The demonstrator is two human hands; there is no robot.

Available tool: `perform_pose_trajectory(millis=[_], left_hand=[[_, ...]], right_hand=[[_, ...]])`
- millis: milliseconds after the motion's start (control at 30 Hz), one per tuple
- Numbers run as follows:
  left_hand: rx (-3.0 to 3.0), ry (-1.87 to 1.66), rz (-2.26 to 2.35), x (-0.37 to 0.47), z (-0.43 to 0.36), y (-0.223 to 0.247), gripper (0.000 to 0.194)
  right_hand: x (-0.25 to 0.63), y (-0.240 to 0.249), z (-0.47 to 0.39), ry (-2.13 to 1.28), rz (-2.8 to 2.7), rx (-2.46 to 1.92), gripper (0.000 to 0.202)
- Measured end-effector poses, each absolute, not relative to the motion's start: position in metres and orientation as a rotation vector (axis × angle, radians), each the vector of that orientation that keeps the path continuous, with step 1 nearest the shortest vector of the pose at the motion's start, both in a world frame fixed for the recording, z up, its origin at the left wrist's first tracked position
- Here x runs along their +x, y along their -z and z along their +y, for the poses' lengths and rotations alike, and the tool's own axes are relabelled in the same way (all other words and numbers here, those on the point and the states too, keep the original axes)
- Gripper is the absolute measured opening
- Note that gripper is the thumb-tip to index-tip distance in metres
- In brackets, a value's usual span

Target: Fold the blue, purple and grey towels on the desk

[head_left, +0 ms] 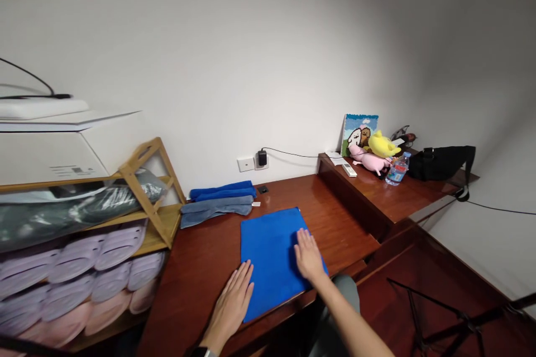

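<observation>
A bright blue cloth (272, 262) lies spread flat on the reddish-brown wooden desk (196, 268), its near edge at the desk's front. My left hand (235, 297) rests flat at the cloth's left edge, fingers stretched out and holding nothing. On the right part of the cloth lies my right hand (307, 255), palm down with its fingers extended. Behind the cloth, towards the wall, are a folded blue cloth (224, 191) and a grey-blue cloth (218, 209) with a small white tag.
At the left stands a wooden rack (157, 228) with lilac and pink slippers and a white box (50, 150). A raised shelf (389, 201) at the right holds plush toys (383, 145), a bottle (397, 170) and a black bag (439, 162). A charger (262, 158) is plugged into the wall.
</observation>
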State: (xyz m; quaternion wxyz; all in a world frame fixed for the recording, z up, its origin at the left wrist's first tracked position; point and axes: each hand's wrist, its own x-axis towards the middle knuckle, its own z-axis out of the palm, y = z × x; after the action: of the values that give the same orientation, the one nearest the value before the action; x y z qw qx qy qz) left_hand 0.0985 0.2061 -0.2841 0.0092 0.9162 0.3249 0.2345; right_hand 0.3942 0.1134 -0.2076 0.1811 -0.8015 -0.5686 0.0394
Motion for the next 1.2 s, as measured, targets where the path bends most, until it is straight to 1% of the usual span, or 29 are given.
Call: perform_pose_trajectory(millis=[100,167,267,367,567,633,700,800,900,1067,1200], left_hand=[[2.914,-0.673,0.928,0.097,0.199,0.291,0.061],[2.937,-0.637,0.883,0.096,0.198,0.298,0.058],[2.952,-0.607,0.851,0.093,0.199,0.304,0.056],[2.937,-0.602,0.903,0.093,0.199,0.303,0.060],[2.881,-0.565,0.941,0.096,0.194,0.294,0.064],[2.844,-0.575,0.939,0.095,0.192,0.292,0.063],[2.792,-0.614,0.955,0.093,0.193,0.291,0.063],[2.717,-0.731,1.032,0.096,0.200,0.291,0.060],[2.727,-0.809,1.088,0.114,0.219,0.287,0.059],[2.759,-0.577,1.200,0.162,0.273,0.277,0.060],[2.771,-0.506,1.246,0.176,0.315,0.280,0.060]], right_hand=[[0.314,0.218,0.124,-0.144,-1.795,-1.984,0.062],[0.273,0.225,0.130,-0.207,-1.864,-1.889,0.061],[0.255,0.234,0.133,-0.280,-1.867,-1.896,0.061],[0.295,0.239,0.124,-0.269,-1.801,-2.008,0.062],[0.434,0.232,0.084,-0.259,-1.548,-2.434,0.065],[0.461,0.227,0.075,-0.280,-1.485,-2.517,0.066],[0.467,0.225,0.073,-0.262,-1.440,-2.533,0.067],[0.443,0.222,0.086,-0.175,-1.451,-2.431,0.067],[0.391,0.214,0.119,-0.151,-1.591,-2.228,0.065],[0.311,0.192,0.196,-0.217,-1.769,-1.970,0.062],[0.288,0.190,0.250,-0.283,-1.821,-1.935,0.063]])
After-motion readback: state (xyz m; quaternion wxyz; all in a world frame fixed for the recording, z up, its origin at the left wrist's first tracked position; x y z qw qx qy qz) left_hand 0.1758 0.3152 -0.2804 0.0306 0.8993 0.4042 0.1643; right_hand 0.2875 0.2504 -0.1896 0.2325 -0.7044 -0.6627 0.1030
